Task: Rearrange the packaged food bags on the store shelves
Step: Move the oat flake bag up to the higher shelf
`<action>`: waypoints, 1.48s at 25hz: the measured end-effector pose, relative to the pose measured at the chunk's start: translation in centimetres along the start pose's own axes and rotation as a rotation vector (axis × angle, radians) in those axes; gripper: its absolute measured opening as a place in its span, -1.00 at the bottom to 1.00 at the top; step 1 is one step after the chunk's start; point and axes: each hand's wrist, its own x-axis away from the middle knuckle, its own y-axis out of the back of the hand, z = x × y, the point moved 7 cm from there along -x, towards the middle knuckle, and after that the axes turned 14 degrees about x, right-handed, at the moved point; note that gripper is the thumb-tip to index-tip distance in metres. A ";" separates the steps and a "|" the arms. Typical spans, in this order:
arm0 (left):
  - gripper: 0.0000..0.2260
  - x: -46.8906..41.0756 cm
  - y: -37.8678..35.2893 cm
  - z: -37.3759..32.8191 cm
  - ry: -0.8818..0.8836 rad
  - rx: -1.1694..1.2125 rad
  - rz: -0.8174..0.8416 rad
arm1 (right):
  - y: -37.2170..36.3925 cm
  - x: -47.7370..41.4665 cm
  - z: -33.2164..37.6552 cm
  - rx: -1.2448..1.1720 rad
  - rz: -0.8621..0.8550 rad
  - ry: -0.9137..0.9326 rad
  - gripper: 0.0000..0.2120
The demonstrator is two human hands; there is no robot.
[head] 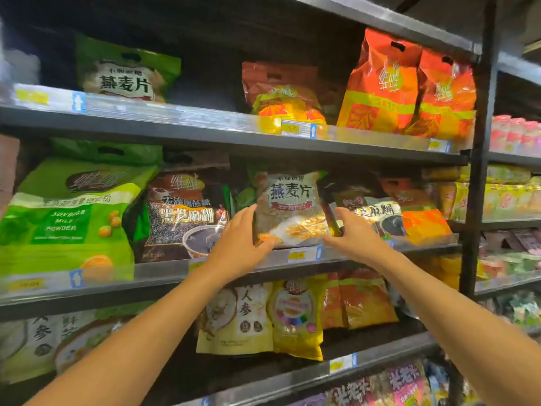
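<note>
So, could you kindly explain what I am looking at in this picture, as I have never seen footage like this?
There is no robot here. A person wears a camera on the head, so you see their own two arms reaching out to store shelves. The left hand and right hand hold the sides of an oat bag on the middle shelf. Beside it stand a green bag and a black sesame bag. More bags fill the shelves above and below.

- The left hand [237, 241] and the right hand [356, 232] gripped the oat flake bag [291, 205] by its sides.
- The bag stood upright on the middle shelf [164, 269], beside the black sesame bag [183, 213].
</note>
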 end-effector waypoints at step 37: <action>-0.50 -10.4 -8.4 0.7 0.265 0.369 0.274 | -7.5 -9.2 -8.6 -0.508 0.250 0.333 -0.56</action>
